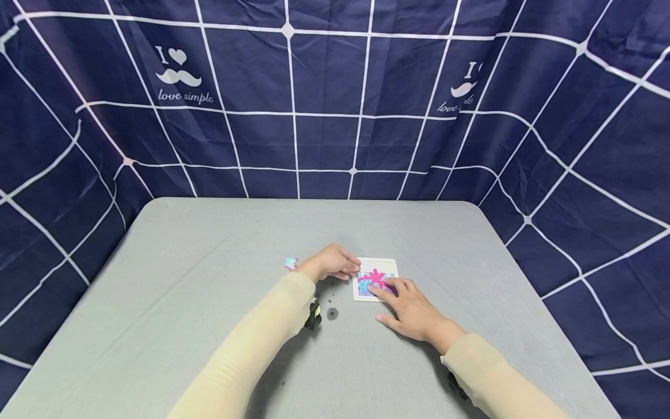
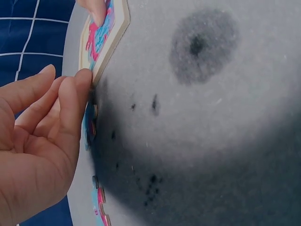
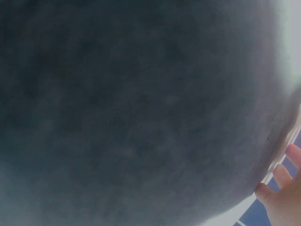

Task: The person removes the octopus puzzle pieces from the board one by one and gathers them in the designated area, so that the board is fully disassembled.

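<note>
The puzzle tray [image 1: 378,265] looks light, stiff, best held by its rim [image 1: 364,299]; loose left hand [image 1: 331,261] and splayed right hand [image 1: 412,311] touch it.

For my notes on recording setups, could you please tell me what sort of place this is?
Probably a curtained tabletop booth: navy curtains with white grid lines hang around a grey table, where a jigsaw puzzle lies in a pale tray.
</note>
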### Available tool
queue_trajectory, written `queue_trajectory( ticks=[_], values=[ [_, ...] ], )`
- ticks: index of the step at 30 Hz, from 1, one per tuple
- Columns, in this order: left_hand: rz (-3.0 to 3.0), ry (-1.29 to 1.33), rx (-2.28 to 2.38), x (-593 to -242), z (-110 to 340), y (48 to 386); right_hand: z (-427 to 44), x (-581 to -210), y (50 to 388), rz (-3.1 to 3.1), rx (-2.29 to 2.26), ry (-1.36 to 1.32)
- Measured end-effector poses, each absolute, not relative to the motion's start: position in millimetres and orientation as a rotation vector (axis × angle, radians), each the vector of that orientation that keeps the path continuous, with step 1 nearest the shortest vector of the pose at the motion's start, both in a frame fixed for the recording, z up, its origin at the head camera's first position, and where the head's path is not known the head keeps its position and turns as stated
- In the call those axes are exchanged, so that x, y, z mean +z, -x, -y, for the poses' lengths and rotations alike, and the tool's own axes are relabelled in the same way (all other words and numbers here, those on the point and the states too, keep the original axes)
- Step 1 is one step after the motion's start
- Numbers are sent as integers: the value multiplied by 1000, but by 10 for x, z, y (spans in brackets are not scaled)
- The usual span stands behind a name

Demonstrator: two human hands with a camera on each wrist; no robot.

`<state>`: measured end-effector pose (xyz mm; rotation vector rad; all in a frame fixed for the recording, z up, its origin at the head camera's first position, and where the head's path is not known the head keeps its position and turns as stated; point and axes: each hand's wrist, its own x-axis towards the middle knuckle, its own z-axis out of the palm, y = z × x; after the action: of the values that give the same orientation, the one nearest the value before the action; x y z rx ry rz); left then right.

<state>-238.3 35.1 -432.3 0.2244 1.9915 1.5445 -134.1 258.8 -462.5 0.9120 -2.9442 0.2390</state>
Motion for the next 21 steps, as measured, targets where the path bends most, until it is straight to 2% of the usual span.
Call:
queue_trajectory(
  ticks=[21],
  values=[
    [-2045, -263, 1484, -4250, -385, 2364, -2574, -4624, 1336, 2908, 245, -926]
  ],
)
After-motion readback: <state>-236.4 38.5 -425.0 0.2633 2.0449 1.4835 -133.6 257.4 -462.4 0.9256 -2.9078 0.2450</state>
